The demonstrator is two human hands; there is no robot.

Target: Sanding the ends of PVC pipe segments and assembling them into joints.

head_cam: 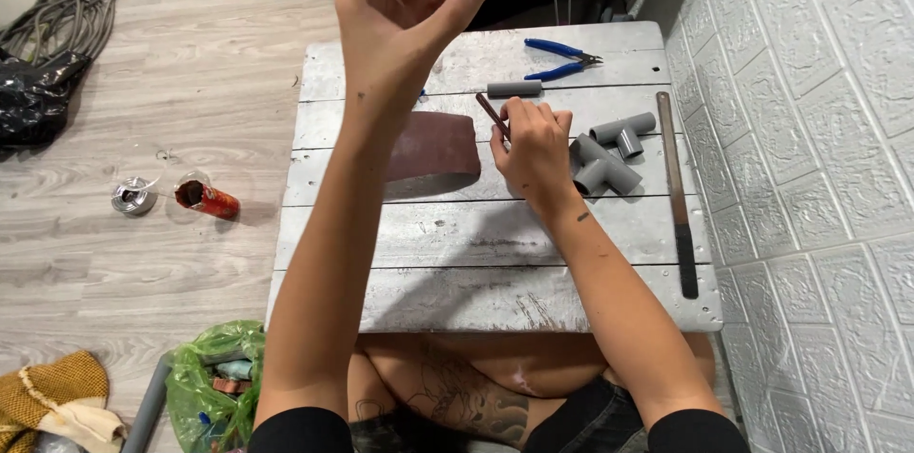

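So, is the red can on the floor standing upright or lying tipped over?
Tipped over. The red can lies on its side on the wooden floor, its open mouth facing left.

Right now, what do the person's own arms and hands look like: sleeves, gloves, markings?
Both hands are bare, with no gloves, rings or watch showing. The left hand and right hand lead back along bare forearms to short black sleeves at the upper arms. Small dark marks, perhaps tattoos, sit on the left forearm and near the right wrist.
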